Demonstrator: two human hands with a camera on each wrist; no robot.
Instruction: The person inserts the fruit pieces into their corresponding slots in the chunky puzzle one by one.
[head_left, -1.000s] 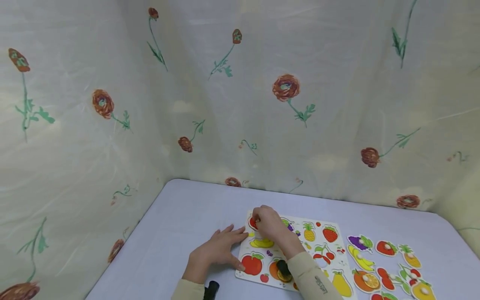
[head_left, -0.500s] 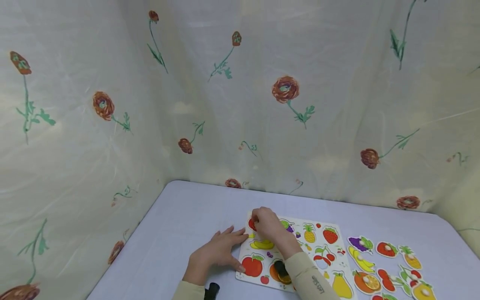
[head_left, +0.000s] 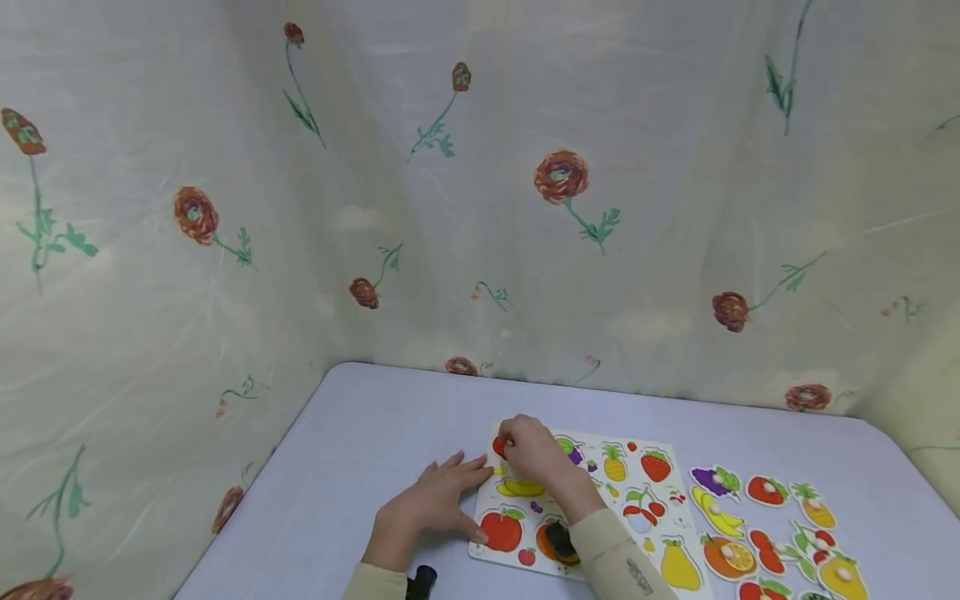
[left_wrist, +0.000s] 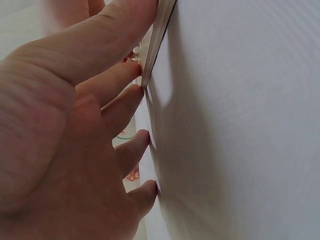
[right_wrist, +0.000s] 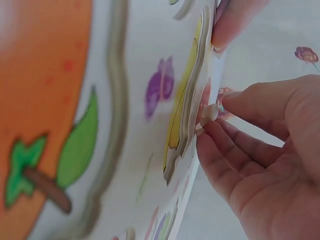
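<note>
A white fruit puzzle board (head_left: 600, 575) lies on the table. My right hand (head_left: 534, 450) is over its far left corner, thumb and fingers pinching the small pale knob (right_wrist: 209, 114) of a red puzzle piece (right_wrist: 205, 95). In the head view a red patch shows beside these fingertips, the rest hidden under the hand. My left hand (head_left: 435, 504) rests with fingers spread at the board's left edge. Its thumb (left_wrist: 120, 35) and nearest fingertips touch that edge, while the other fingertips are on the white tabletop. A yellow banana picture (right_wrist: 187, 95) is close to the right hand.
Right of the board lie several loose knobbed fruit pieces, among them grapes (head_left: 715, 482), bananas (head_left: 717, 511), an orange (head_left: 729, 557) and a pineapple (head_left: 815, 507). Some of them overlap. A flowered curtain (head_left: 637, 275) hangs behind the white table (head_left: 390, 417).
The head view has shifted slightly. Both hands keep nearly the same places on the board, the right one still at the red piece.
</note>
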